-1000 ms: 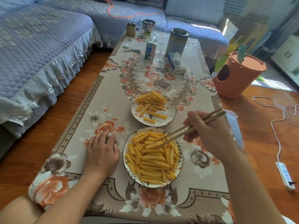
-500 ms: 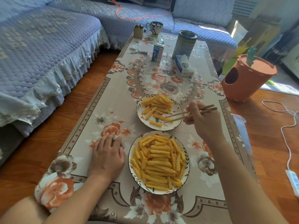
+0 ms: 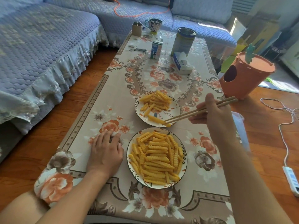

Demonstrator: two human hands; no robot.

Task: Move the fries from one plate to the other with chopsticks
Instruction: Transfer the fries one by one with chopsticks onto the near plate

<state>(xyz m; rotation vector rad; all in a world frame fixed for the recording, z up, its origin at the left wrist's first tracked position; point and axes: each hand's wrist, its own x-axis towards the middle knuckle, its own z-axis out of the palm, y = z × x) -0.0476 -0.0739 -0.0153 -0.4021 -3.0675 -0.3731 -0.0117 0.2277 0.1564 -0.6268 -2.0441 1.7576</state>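
On the table: a floral cloth (image 3: pixel 113 97) covers the long low top, and two plates of fries sit one behind the other near its front end.
Fries: crinkle-cut, bright yellow-orange, short ridged sticks.
Near plate (image 3: pixel 129 152): round, pale with a dark rim, heaped with a thick pile of fries (image 3: pixel 157 159) lying mostly crosswise.
Far plate (image 3: pixel 175 107): smaller pile of fries (image 3: pixel 156 101) at its far side, patterned white surface showing toward the near rim.
Single fry (image 3: pixel 157 120): lies at the near rim of the far plate, its right end at the chopstick tips.
Chopsticks (image 3: pixel 194 111): two wooden sticks, slanting from upper right down to the left, tips close together at that fry.
Right hand (image 3: pixel 212 113): fingers curled round the chopsticks, to the right of the far plate, above the cloth.
Left hand (image 3: pixel 106 151): flat, fingers spread slightly, palm down on the cloth just left of the near plate, not touching it.
Far end: mug (image 3: pixel 153 25), tin (image 3: pixel 183 41), carton (image 3: pixel 156 50), tissue pack (image 3: pixel 182 63).
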